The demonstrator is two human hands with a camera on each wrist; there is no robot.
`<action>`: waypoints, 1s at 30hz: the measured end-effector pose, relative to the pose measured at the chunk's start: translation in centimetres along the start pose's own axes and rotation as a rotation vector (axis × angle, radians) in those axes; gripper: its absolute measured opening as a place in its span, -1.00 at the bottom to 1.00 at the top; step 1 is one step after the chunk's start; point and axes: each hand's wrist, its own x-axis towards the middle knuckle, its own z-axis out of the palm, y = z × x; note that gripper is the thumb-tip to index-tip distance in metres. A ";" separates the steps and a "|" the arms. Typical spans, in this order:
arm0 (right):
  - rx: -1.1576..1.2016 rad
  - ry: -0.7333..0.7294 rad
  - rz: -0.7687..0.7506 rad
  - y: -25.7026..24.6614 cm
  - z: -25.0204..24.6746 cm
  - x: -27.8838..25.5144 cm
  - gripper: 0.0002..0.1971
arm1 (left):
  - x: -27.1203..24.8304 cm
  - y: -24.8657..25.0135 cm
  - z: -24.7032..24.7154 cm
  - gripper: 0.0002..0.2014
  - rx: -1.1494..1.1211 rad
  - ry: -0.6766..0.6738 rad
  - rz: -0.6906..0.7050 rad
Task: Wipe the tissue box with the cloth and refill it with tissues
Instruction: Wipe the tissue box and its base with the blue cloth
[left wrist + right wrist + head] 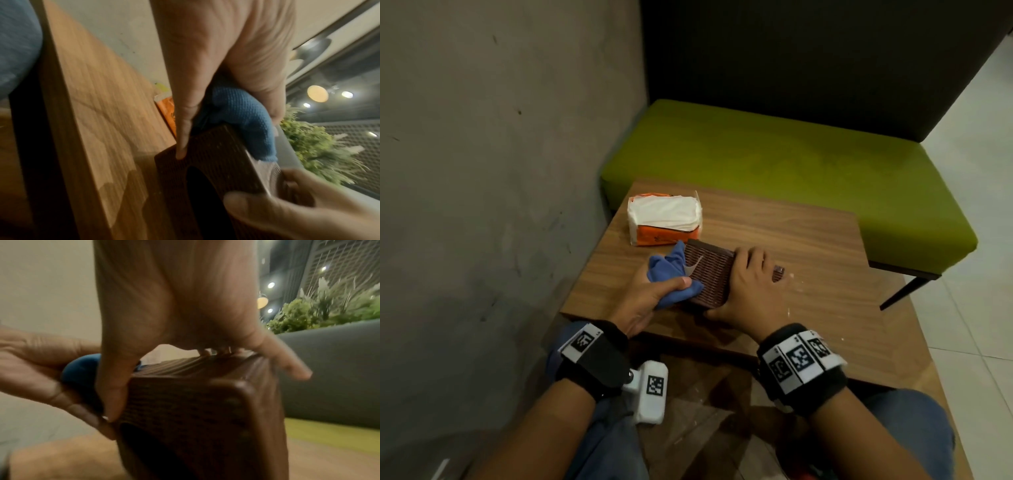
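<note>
A dark brown ribbed tissue box (711,274) (218,164) (195,402) stands on the wooden table (791,233). My left hand (654,291) (216,81) grips a bunched blue cloth (669,270) (242,113) (82,368) and presses it against the box's left side. A small white tissue edge pokes from the box's slot beside the cloth. My right hand (743,291) (174,337) grips the box from the right, thumb on the near face, fingers over the top. An opened orange pack of white tissues (666,217) (166,110) lies behind the box.
A green bench seat (774,161) with a dark backrest stands behind the table. A grey concrete wall (500,154) runs along the left. A small brown piece (778,272) lies by my right fingers. White crumbs dot the table to the right.
</note>
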 end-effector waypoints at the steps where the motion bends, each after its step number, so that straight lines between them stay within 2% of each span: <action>1: -0.005 0.017 -0.010 -0.4 0.2 0.0 0.17 | -0.3 0.0 0.2 -0.19 0.014 0.018 0.039; 3: 0.010 0.059 -0.028 -0.8 0.5 -0.2 0.14 | -1.1 0.3 0.6 -0.21 0.106 0.048 0.151; 5: 0.054 0.133 -0.039 -0.4 0.5 -0.4 0.10 | -2.4 0.9 1.5 -0.40 0.255 0.046 0.344; 7: 0.292 0.234 -0.055 0.7 1.3 -0.6 0.08 | -4.1 1.8 2.3 -0.53 0.448 0.011 0.605; 9: 0.680 0.315 -0.134 2.4 2.9 -1.2 0.13 | -5.6 2.4 2.9 -0.63 0.586 -0.072 0.795; 11: 0.871 0.329 -0.178 3.5 4.6 -2.4 0.12 | -5.7 2.8 3.4 -0.62 0.675 -0.072 0.863; 15: 0.871 0.330 -0.149 3.7 6.3 -3.1 0.17 | -3.1 4.0 5.4 -0.65 0.538 0.217 0.831; 16: 0.881 0.346 -0.153 3.5 6.0 -3.1 0.14 | -2.9 3.9 6.2 -0.64 0.548 0.202 0.829; 17: 0.868 0.378 -0.185 3.2 5.8 -3.0 0.07 | -3.2 3.6 7.1 -0.62 0.611 0.130 0.871; 20: 0.705 0.442 -0.327 3.3 6.1 -2.3 -0.17 | -4.5 2.3 8.7 -0.65 0.901 -0.104 1.107; 22: 0.748 0.401 -0.289 3.5 6.3 -1.7 -0.18 | -3.6 2.8 8.5 -0.68 0.842 -0.128 1.054; 26: 0.927 0.347 -0.115 4.0 6.9 -1.7 0.09 | -1.5 3.8 6.2 -0.65 0.706 -0.021 0.893; 30: 0.907 0.301 -0.102 4.7 6.6 -2.2 0.24 | 0.6 4.9 3.9 -0.70 0.571 0.047 0.746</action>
